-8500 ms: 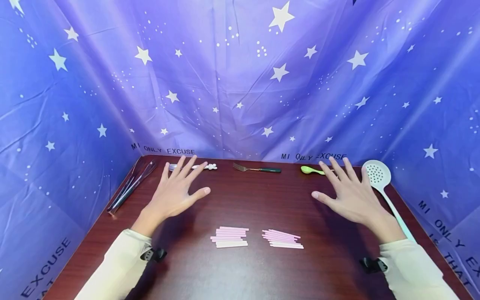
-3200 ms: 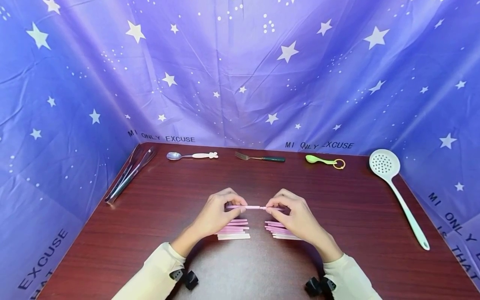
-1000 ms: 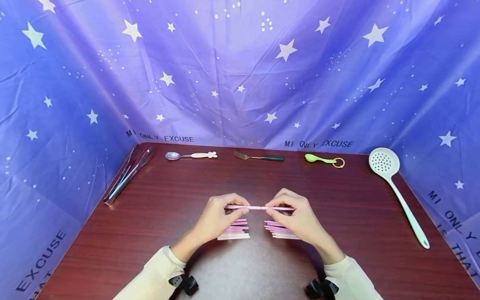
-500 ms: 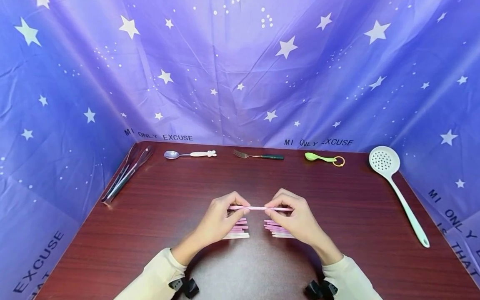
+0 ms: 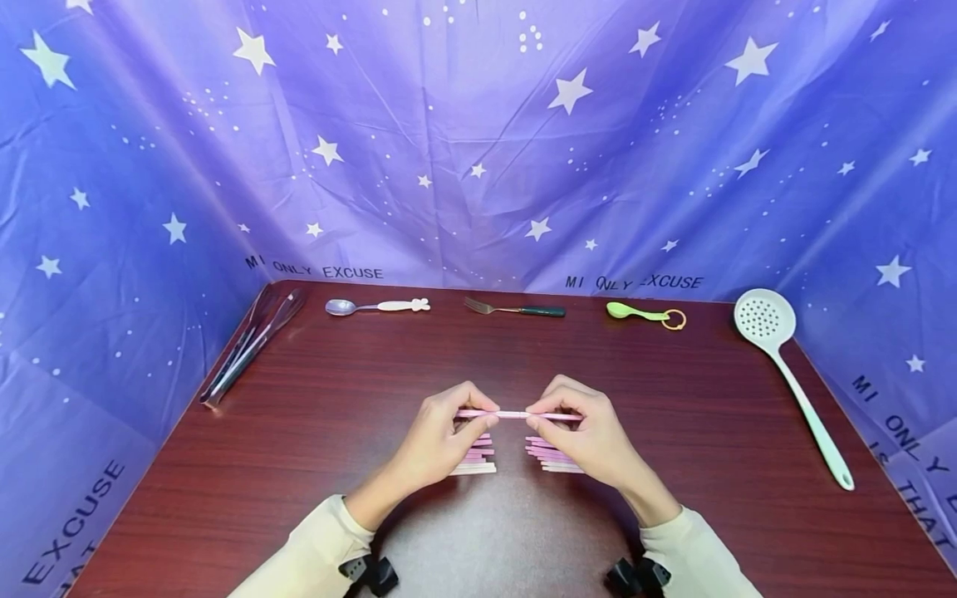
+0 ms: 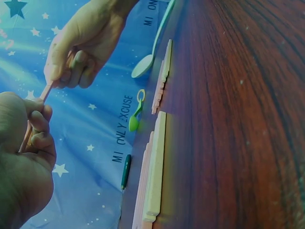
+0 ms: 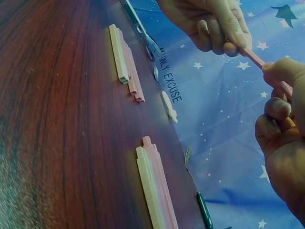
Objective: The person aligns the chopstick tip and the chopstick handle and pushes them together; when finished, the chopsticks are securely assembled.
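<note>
In the head view my left hand (image 5: 434, 436) pinches a thin pink stick (image 5: 511, 414) between thumb and fingertips. Opposite it, my right hand (image 5: 591, 432) pinches another pink stick (image 5: 566, 417). Both are level above the table, lined up end to end, and appear to meet near the right fingertips; how they join is too small to tell. Below the hands lie two bundles of pink and whitish sticks, a left bundle (image 5: 478, 458) and a right bundle (image 5: 552, 455), each partly hidden by a hand. The wrist views show both hands pinching the pink length.
Along the back of the dark red table (image 5: 359, 374) lie a whisk (image 5: 250, 353), a spoon with a white handle (image 5: 377, 306), a green-handled fork (image 5: 516, 310) and a light green spoon (image 5: 635, 312) with a yellow ring. A pale skimmer (image 5: 788, 374) lies at right.
The hands were spread open above the table at first, then came together, each pinching a pink stick. A notch seen earlier between the sticks is now barely visible. Lately the hands barely move.
</note>
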`<action>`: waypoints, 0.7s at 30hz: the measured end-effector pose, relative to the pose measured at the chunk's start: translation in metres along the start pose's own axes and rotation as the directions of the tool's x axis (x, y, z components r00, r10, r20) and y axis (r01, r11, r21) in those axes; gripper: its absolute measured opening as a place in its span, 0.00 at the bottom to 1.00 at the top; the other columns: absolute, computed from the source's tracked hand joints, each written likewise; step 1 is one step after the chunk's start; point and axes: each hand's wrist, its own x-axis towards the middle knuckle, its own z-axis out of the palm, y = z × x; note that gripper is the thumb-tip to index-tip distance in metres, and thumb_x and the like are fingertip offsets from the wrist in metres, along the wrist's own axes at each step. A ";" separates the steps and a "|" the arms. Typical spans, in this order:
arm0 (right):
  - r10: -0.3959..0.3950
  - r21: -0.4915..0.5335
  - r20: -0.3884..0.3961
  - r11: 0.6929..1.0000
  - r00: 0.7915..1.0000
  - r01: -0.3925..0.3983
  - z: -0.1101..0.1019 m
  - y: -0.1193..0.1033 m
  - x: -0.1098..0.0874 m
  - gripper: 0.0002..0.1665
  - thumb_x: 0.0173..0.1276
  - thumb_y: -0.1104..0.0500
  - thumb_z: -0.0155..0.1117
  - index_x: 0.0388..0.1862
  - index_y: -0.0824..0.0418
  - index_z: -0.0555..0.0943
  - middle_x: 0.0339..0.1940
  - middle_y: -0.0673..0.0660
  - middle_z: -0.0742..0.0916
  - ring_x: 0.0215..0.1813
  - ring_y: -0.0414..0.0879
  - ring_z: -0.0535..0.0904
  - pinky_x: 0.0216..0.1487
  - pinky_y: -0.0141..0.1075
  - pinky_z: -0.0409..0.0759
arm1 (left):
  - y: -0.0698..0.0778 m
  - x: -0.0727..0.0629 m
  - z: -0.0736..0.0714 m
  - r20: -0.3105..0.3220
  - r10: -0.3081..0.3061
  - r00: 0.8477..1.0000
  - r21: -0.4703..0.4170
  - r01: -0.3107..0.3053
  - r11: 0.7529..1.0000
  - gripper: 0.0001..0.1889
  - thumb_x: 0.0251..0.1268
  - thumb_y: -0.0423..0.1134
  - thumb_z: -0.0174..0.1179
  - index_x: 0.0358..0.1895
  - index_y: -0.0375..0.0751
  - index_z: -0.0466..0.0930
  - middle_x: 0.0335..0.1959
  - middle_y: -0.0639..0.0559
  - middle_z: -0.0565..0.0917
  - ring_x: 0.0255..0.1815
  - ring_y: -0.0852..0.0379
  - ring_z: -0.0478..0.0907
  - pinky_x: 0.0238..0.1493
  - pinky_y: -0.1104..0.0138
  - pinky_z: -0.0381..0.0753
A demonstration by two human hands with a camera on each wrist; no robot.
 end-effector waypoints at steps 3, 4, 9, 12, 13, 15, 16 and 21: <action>-0.023 0.007 -0.003 1.000 1.000 0.023 0.001 0.001 0.001 0.16 0.58 0.74 0.76 0.38 0.55 0.88 0.30 0.49 0.84 0.29 0.38 0.75 0.25 0.28 0.74 | 0.000 0.000 -0.001 -0.005 0.013 1.000 0.003 -0.013 1.000 0.04 0.66 0.33 0.69 0.40 0.45 0.85 0.33 0.56 0.88 0.30 0.67 0.75 0.33 0.74 0.76; -0.027 0.008 -0.002 1.000 1.000 0.027 0.001 0.002 0.001 0.15 0.58 0.74 0.76 0.38 0.56 0.88 0.30 0.49 0.84 0.29 0.38 0.75 0.25 0.28 0.74 | 0.000 0.001 -0.001 -0.004 0.017 1.000 0.006 -0.017 1.000 0.04 0.66 0.33 0.70 0.40 0.45 0.85 0.33 0.56 0.88 0.30 0.67 0.75 0.33 0.74 0.76; 0.004 0.001 0.010 1.000 1.000 -0.004 -0.001 0.003 0.000 0.18 0.56 0.75 0.76 0.37 0.54 0.89 0.31 0.48 0.84 0.30 0.38 0.75 0.25 0.28 0.74 | 0.000 0.002 -0.002 0.029 0.012 1.000 0.004 -0.013 1.000 0.04 0.67 0.34 0.69 0.41 0.45 0.84 0.33 0.56 0.88 0.32 0.68 0.77 0.35 0.73 0.79; 0.015 -0.013 0.017 1.000 1.000 -0.015 -0.002 0.004 0.000 0.18 0.56 0.76 0.76 0.38 0.54 0.89 0.32 0.48 0.85 0.31 0.39 0.76 0.26 0.28 0.75 | -0.002 0.003 -0.005 0.056 0.013 0.998 0.009 -0.014 1.000 0.04 0.67 0.34 0.69 0.41 0.45 0.85 0.34 0.56 0.88 0.33 0.68 0.78 0.37 0.70 0.82; 0.015 -0.016 0.017 1.000 1.000 -0.015 -0.002 0.005 0.000 0.18 0.56 0.75 0.76 0.38 0.55 0.89 0.32 0.48 0.85 0.31 0.39 0.77 0.27 0.28 0.75 | -0.002 0.004 -0.007 0.062 0.016 0.998 0.013 -0.017 1.000 0.04 0.67 0.34 0.69 0.42 0.46 0.85 0.34 0.57 0.88 0.33 0.68 0.79 0.37 0.68 0.83; 0.013 -0.022 0.018 1.000 1.000 -0.012 -0.002 0.006 0.000 0.17 0.57 0.74 0.76 0.39 0.55 0.89 0.32 0.49 0.85 0.32 0.39 0.77 0.28 0.29 0.76 | -0.004 0.004 -0.010 0.072 0.017 0.997 0.028 -0.019 0.999 0.05 0.66 0.34 0.70 0.42 0.47 0.86 0.35 0.58 0.88 0.33 0.68 0.79 0.36 0.67 0.83; 0.013 -0.022 0.017 1.000 1.000 -0.013 -0.002 0.007 0.000 0.16 0.58 0.73 0.76 0.40 0.55 0.89 0.32 0.49 0.85 0.32 0.39 0.78 0.29 0.29 0.77 | -0.004 0.005 -0.013 0.074 0.013 0.997 0.039 -0.016 0.999 0.06 0.65 0.35 0.71 0.42 0.48 0.87 0.36 0.58 0.88 0.33 0.68 0.79 0.36 0.68 0.83; 0.025 -0.020 0.008 0.999 1.000 -0.025 -0.004 0.010 0.000 0.14 0.60 0.70 0.76 0.41 0.54 0.90 0.33 0.49 0.86 0.33 0.39 0.79 0.30 0.28 0.78 | -0.009 0.007 -0.022 0.070 -0.002 0.998 0.080 -0.004 0.997 0.07 0.62 0.34 0.73 0.41 0.50 0.89 0.36 0.60 0.87 0.36 0.66 0.80 0.39 0.68 0.82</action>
